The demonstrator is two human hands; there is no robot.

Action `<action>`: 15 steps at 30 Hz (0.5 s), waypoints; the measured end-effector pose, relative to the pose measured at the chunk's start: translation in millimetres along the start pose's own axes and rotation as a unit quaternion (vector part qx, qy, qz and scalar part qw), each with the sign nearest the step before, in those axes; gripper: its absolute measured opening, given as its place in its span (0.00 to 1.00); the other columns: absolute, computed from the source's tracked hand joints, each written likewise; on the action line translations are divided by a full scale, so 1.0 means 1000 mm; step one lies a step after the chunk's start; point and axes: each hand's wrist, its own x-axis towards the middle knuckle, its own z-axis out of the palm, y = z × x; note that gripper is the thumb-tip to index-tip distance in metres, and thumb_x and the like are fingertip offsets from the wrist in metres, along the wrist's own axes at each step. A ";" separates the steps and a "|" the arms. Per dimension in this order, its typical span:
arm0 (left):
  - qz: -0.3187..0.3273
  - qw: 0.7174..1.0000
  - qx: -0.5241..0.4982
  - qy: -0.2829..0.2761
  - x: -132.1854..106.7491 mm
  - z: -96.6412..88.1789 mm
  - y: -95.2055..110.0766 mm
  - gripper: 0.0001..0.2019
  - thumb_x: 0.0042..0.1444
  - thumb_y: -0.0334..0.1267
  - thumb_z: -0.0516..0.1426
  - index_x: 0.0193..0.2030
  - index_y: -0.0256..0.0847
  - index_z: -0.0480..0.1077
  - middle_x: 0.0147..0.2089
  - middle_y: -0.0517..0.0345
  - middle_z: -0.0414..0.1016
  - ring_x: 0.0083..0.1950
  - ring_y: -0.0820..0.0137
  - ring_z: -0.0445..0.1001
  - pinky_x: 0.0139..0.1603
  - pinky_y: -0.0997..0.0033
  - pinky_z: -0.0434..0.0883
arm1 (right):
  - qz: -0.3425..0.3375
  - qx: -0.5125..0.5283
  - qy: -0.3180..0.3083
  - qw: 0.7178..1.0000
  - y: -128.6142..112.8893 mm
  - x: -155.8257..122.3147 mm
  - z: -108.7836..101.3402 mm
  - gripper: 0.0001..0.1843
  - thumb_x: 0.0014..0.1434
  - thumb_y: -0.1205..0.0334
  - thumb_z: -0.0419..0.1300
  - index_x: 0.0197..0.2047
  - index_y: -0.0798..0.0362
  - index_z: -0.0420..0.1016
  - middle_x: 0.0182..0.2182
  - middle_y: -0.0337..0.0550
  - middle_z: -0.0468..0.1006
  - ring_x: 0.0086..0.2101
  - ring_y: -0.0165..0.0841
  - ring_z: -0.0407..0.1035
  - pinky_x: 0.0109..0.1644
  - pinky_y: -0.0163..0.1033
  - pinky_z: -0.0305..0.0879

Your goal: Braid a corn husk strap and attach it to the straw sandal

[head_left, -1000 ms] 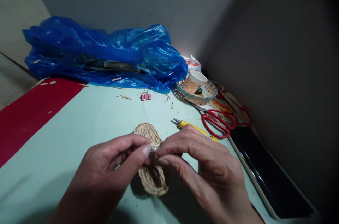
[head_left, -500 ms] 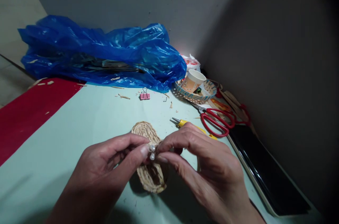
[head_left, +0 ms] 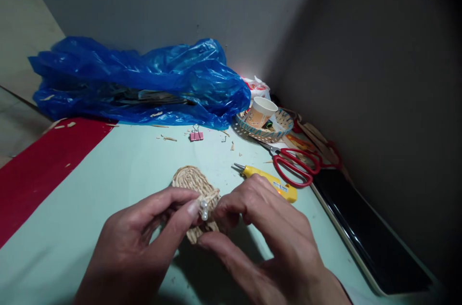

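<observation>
A small straw slipper (head_left: 189,177), with an oval coiled sole, is between my hands above the table. My left hand (head_left: 155,223) is closed, thumb and forefinger pinching its pale straw band beside two white pearl beads (head_left: 204,210). A short straw end sticks out to the right above the beads. My right hand (head_left: 270,233) has its thumb and forefinger apart; the thumb tip touches or lies just by the slipper's near end, and the forefinger is curled at its right side. What the other right fingers touch is hidden.
Just beyond my right hand lie yellow-handled pliers (head_left: 270,182) and red-handled scissors (head_left: 294,165). A black tray-like slab (head_left: 364,233) is at the right. Behind stand a basket (head_left: 285,127) with a paper cup (head_left: 262,111), a pink binder clip (head_left: 197,136) and a blue plastic bag (head_left: 144,74).
My right thumb and forefinger have spread from their pinch beside the beads, the thumb moving down and left. The slipper has shifted slightly left, and the straw end now shows.
</observation>
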 end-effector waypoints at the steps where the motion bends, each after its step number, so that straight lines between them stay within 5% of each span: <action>1: 0.007 1.000 0.016 0.006 -0.001 0.000 0.000 0.09 0.45 0.50 0.59 0.29 0.51 0.77 0.29 0.67 0.83 0.36 0.65 0.80 0.35 0.77 0.74 | 0.000 -0.003 0.002 1.000 0.000 -0.001 0.002 0.07 0.59 0.63 0.65 0.36 0.51 0.69 0.29 0.38 0.71 0.32 0.34 0.63 0.38 0.42 0.58; 15: -0.002 0.995 0.084 0.047 -0.002 0.002 -0.004 0.10 0.43 0.53 0.58 0.28 0.54 0.77 0.36 0.67 0.84 0.45 0.59 0.80 0.42 0.68 0.74 | 0.021 -0.008 0.030 0.999 -0.001 0.001 0.005 0.06 0.61 0.66 0.59 0.32 0.51 0.68 0.27 0.38 0.71 0.31 0.32 0.64 0.39 0.41 0.59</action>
